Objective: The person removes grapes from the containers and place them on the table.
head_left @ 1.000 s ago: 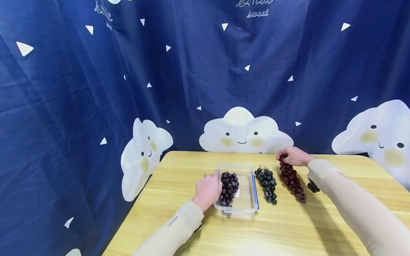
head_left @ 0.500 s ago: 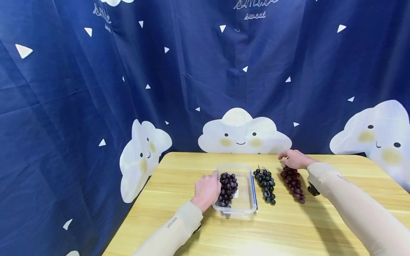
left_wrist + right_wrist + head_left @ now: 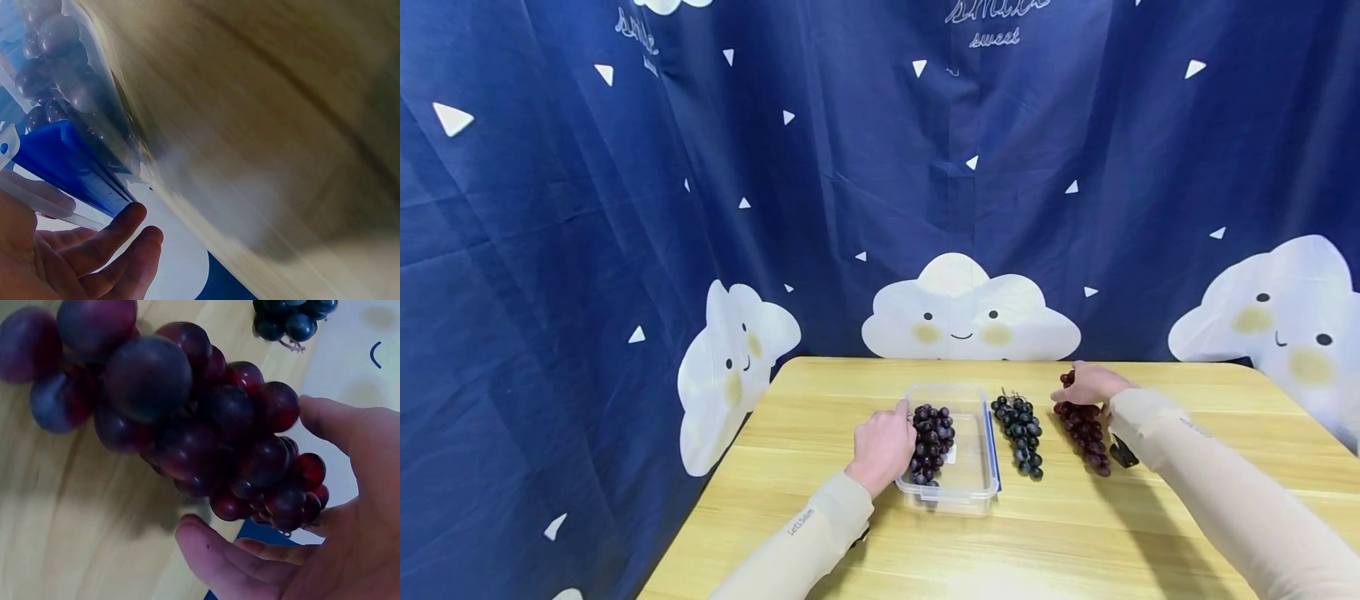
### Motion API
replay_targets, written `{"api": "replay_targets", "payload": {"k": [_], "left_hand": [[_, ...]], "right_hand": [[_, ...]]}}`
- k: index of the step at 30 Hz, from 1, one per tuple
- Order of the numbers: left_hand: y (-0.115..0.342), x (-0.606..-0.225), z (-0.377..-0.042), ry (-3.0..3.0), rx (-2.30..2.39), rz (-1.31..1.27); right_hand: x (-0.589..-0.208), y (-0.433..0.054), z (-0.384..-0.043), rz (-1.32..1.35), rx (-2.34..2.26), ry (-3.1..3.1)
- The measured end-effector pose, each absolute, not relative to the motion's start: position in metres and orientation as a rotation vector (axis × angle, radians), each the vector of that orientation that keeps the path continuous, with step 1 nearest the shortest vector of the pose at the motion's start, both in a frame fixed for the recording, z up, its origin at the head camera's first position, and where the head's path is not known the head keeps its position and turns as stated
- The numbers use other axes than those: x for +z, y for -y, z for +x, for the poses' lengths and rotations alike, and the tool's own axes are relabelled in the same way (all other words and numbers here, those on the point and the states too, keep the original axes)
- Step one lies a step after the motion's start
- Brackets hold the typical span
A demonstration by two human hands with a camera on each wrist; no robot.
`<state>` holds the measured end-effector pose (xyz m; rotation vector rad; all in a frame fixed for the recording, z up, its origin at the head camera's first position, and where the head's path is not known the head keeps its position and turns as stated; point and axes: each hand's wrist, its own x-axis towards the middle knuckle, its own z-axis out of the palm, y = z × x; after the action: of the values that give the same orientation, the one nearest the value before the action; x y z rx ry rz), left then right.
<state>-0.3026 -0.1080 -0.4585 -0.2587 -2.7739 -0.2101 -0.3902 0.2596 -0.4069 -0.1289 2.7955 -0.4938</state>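
Note:
In the head view, my left hand [image 3: 883, 446] is at the left wall of a clear plastic food container [image 3: 970, 454]. The left wrist view shows it pinching the rim beside a blue-edged clip flap [image 3: 69, 165]. Dark purple grapes [image 3: 932, 437] lie inside, along the left side. To the right, my right hand [image 3: 1093, 386] reaches over the far, narrow end of a red grape bunch [image 3: 1086, 437]. Its thumb and fingers are spread on either side in the right wrist view, the thumb tip right at a grape [image 3: 278, 407], the lower fingertips a little apart.
A black grape bunch [image 3: 1021, 433] lies between the container and the red bunch. The wooden table [image 3: 1037, 542] ends at a navy curtain [image 3: 850, 183] with cloud faces. A dark wrist strap piece [image 3: 1123, 452] hangs beneath the right sleeve.
My right hand has let go of the red bunch's far tip, shifted and turned, and now straddles the bunch farther down. The left hand stays at the container.

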Motion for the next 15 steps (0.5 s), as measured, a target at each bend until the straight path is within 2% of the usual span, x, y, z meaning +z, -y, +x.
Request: {"api": "replay_targets", "payload": {"k": [7, 15], "left_hand": [[0.1073, -0.4579, -0.3032, 2.766, -0.210, -0.254], [0.1083, -0.4596, -0.3049, 2.770, -0.223, -0.253]], "right_hand": [[-0.4109, -0.2587, -0.3879, -0.032, -0.745, -2.701], [-0.4172, -0.2615, -0.3921, -0.112, -0.720, -2.757]]}}
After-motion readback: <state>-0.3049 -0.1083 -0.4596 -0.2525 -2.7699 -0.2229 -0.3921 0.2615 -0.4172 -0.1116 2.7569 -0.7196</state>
